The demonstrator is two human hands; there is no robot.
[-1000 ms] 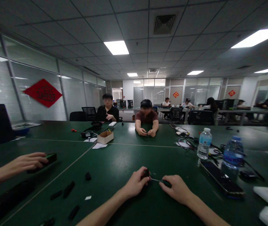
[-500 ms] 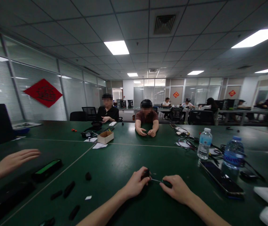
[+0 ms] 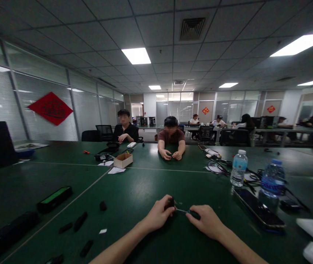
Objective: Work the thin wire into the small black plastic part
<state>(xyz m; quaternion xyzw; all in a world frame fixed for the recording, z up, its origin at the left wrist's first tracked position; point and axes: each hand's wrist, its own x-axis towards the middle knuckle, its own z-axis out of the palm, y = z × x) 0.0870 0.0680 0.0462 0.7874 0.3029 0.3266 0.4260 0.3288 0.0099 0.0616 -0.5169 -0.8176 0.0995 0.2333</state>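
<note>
My left hand (image 3: 159, 213) is closed around a small black part (image 3: 171, 201), much of it covered by the fingers. My right hand (image 3: 206, 220) grips a screwdriver by its dark handle (image 3: 195, 214). The thin metal shaft (image 3: 182, 210) points left and its tip meets or nearly meets the black part; the exact contact is too small to tell. Both forearms rest low over the green table (image 3: 140, 187). To the left of my left hand lie a small black block (image 3: 103, 205) and a white scrap (image 3: 103, 231).
Several black pieces (image 3: 80, 221) and a black case with a green top (image 3: 54, 199) lie left. A phone (image 3: 258, 208), water bottles (image 3: 239, 168) and cables are at right. An open cardboard box (image 3: 123, 160) stands ahead; a person (image 3: 171, 137) sits opposite, another beyond the box.
Another person's hand and forearm at the left have left the view. My hands stay almost in place, with the screwdriver still at the black part.
</note>
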